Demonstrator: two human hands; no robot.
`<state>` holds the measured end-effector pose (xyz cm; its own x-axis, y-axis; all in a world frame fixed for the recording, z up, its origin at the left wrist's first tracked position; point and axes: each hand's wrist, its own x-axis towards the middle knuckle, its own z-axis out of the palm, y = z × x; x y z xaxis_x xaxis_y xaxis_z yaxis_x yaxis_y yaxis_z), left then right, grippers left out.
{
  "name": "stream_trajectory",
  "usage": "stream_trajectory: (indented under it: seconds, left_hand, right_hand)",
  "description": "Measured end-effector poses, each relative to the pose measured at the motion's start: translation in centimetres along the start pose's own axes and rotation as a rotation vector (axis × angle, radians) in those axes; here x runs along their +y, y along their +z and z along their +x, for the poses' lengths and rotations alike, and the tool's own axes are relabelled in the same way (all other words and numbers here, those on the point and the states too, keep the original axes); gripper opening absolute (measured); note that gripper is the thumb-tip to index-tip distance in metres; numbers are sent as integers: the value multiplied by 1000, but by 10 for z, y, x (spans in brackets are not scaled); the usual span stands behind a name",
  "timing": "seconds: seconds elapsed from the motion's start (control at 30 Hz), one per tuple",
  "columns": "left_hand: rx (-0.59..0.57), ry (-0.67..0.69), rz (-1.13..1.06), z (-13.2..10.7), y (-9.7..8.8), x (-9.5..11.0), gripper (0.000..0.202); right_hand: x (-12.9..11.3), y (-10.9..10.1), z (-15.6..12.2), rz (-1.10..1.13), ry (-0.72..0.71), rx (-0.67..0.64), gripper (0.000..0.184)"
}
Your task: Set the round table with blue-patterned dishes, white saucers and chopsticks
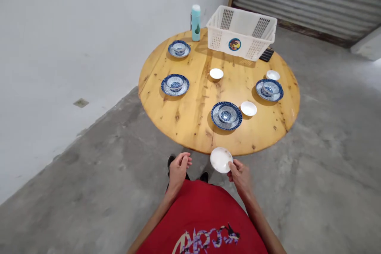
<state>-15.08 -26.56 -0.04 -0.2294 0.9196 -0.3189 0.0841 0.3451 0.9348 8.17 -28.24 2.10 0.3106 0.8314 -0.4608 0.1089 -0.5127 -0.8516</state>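
My right hand (239, 175) pinches the rim of a small white dish (219, 160), thumb on top, just off the near edge of the table. My left hand (180, 165) hangs left of the dish with its fingers curled together and nothing visible in them. Nearest on the round wooden table (190, 131) sits a blue-and-white plate (218, 123) with a bowl (228, 114) on it. Right beside that plate lies a white dish (248, 108). Another white dish (216, 74) is near the table's middle, and one more white dish (273, 75) is behind the right-hand plate.
More blue-and-white plates with bowls stand at the left (175, 90), far left (179, 53) and right (269, 96). At the back are a light-blue bottle (195, 23), a white plastic basket (220, 39) and a black object (266, 54). A wall (74, 47) runs along the left.
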Motion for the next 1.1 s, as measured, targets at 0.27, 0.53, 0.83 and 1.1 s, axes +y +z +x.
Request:
stream_trajectory:
  seconds: [0.27, 0.53, 0.83, 1.1]
  left_hand:
    - [-26, 32, 21, 49, -103, 5, 35]
    - [128, -38, 27, 121, -261, -17, 36]
    - [-65, 21, 102, 192, -315, 5, 34]
    - [-145, 25, 101, 241, -309, 12, 33]
  right_hand:
    - [-19, 93, -1, 5, -58, 61, 31]
    - [-48, 221, -5, 33, 1, 156, 27]
    - [-57, 294, 3, 67, 61, 267, 22]
    - [-99, 282, 74, 100, -9, 490, 19]
